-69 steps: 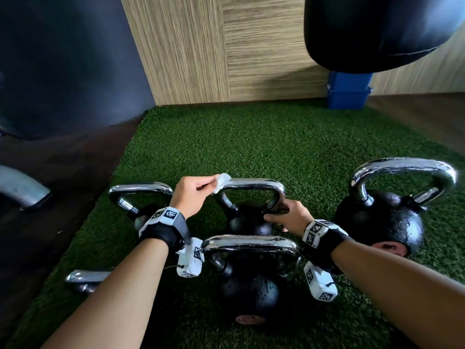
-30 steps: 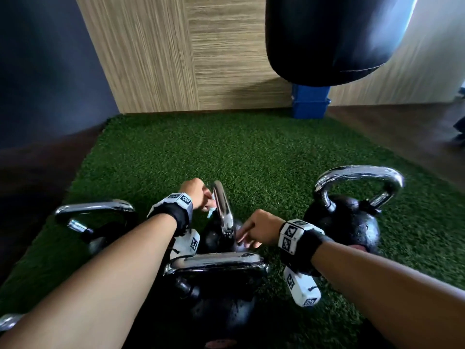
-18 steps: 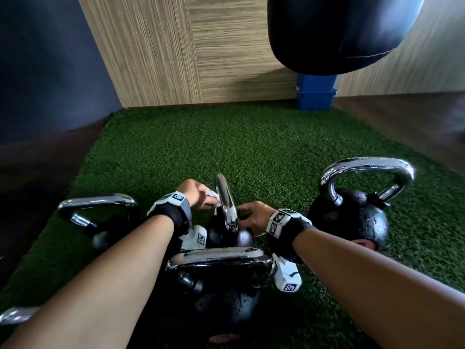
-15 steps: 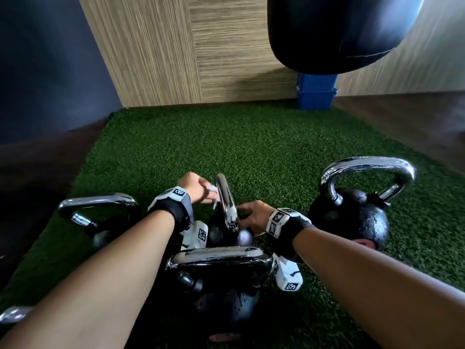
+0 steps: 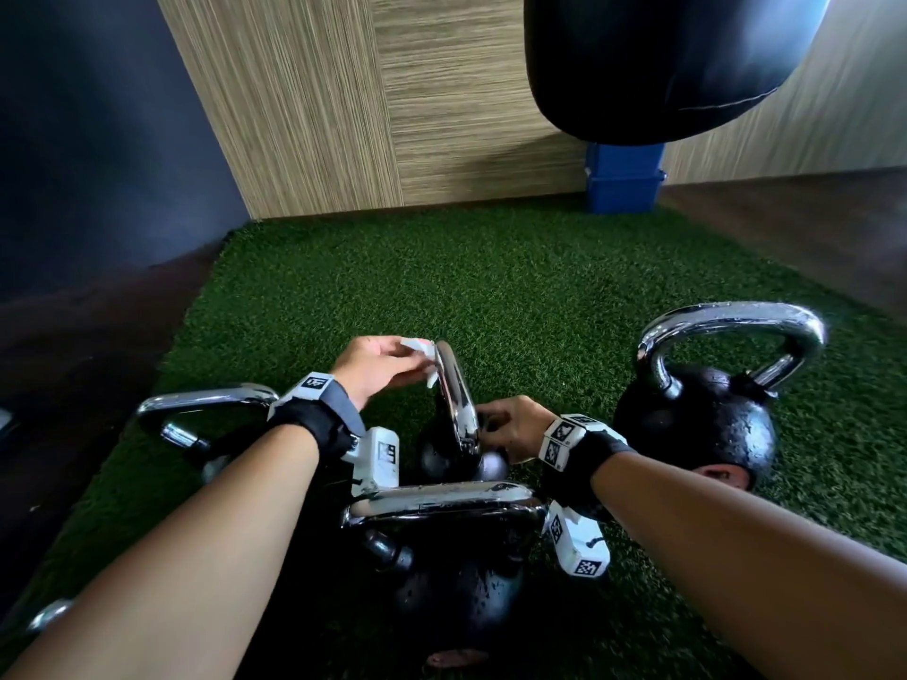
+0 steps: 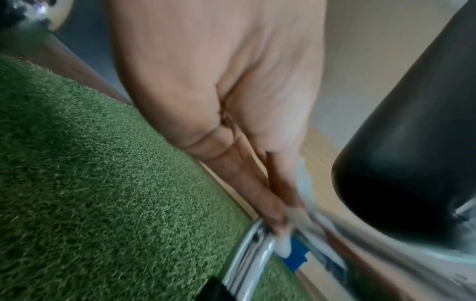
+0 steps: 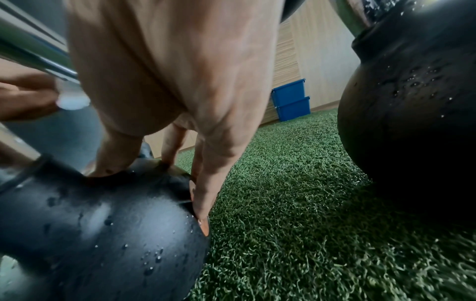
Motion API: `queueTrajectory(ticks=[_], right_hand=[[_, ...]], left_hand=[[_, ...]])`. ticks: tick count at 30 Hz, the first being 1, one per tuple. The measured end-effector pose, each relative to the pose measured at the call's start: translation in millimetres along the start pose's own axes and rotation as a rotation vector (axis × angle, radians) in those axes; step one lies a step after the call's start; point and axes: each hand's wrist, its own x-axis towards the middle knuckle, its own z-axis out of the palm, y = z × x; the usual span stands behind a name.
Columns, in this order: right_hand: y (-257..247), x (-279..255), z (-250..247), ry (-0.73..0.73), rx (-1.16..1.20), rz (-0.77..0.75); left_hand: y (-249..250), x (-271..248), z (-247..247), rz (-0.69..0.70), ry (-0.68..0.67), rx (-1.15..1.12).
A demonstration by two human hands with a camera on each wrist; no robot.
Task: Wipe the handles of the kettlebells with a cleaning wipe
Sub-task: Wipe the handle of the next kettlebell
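1. Two hands work on one small kettlebell (image 5: 454, 458) in the middle of the group. The left hand (image 5: 378, 368) pinches a white wipe (image 5: 422, 353) against the top of its chrome handle (image 5: 456, 400), fingers curled on the cloth; the left wrist view is blurred but shows fingertips (image 6: 276, 222) and wipe on the metal.
2. The right hand (image 5: 513, 429) steadies the black ball of the same kettlebell. In the right wrist view its fingers (image 7: 203, 199) are spread fairly straight and press down on the wet-looking top, so it braces rather than grips.
3. This kettlebell's handle is seen edge-on from the head camera. A second kettlebell (image 5: 451, 581) sits nearest the person, a large one (image 5: 697, 424) to the right, and another handle (image 5: 206, 402) shows to the left. All rest on green turf (image 5: 491, 287).
4. Risks, as I judge them:
   - Water beads cover the ball, so the bracing fingers could slide off and the weight could rock or turn.
   - The wipe is bunched small; it may skip the underside and the handle's legs, leaving them unwiped.
   - The weights stand close together, so a slip could knock knuckles on the nearest handle.
5. Beyond, a dark punching bag (image 5: 662, 66) hangs over the turf, with blue bins (image 5: 621, 179) against the wood wall.
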Motion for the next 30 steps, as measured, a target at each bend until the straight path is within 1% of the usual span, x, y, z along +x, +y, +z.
queueTrajectory(ticks=[3, 4, 7, 8, 9, 12, 13, 15, 18, 23, 26, 28, 30], right_hand=[[2.1, -0.5, -1.8, 0.007, -0.022, -0.025], [2.5, -0.2, -1.8, 0.005, -0.016, -0.024], [3.3, 2.2, -0.4, -0.004, 0.038, -0.008], [3.3, 2.2, -0.3, -0.007, 0.046, -0.001], [3.3, 2.1, -0.4, -0.011, 0.040, 0.003], [2.7, -0.7, -0.8, -0.003, 0.011, 0.007], [1.6, -2.4, -0.4, 0.000, 0.013, 0.004], [-1.2, -5.1, -0.1, -0.004, 0.016, -0.006], [-2.3, -6.0, 1.1, -0.002, 0.044, -0.010], [2.4, -4.4, 2.2, 0.001, 0.003, -0.051], [8.0, 1.3, 1.5, -0.002, 0.003, -0.038], [10.2, 3.4, 0.6, -0.004, 0.009, -0.024], [10.9, 4.7, 1.7, 0.005, 0.015, -0.014]], left_hand=[[6.5, -9.0, -6.5, -0.050, -0.177, -0.007], [9.7, -11.3, -7.3, -0.052, -0.203, 0.012], [18.6, -13.6, -6.3, -0.031, -0.190, 0.066], [20.5, -15.1, -5.2, -0.031, -0.204, 0.091], [21.8, -17.2, -3.9, -0.030, -0.245, 0.130], [24.3, -25.5, -0.8, -0.005, -0.450, 0.303], [25.6, -28.2, -0.2, 0.013, -0.492, 0.351], [29.4, -29.9, -1.1, 0.066, -0.499, 0.417], [31.1, -32.8, -3.7, 0.138, -0.458, 0.482], [24.3, -43.8, -0.9, 0.233, -0.495, 0.586], [19.1, -47.9, -2.5, 0.319, -0.447, 0.649], [12.3, -50.9, 0.1, 0.341, -0.450, 0.671], [4.7, -56.4, 4.7, 0.372, -0.450, 0.739]])
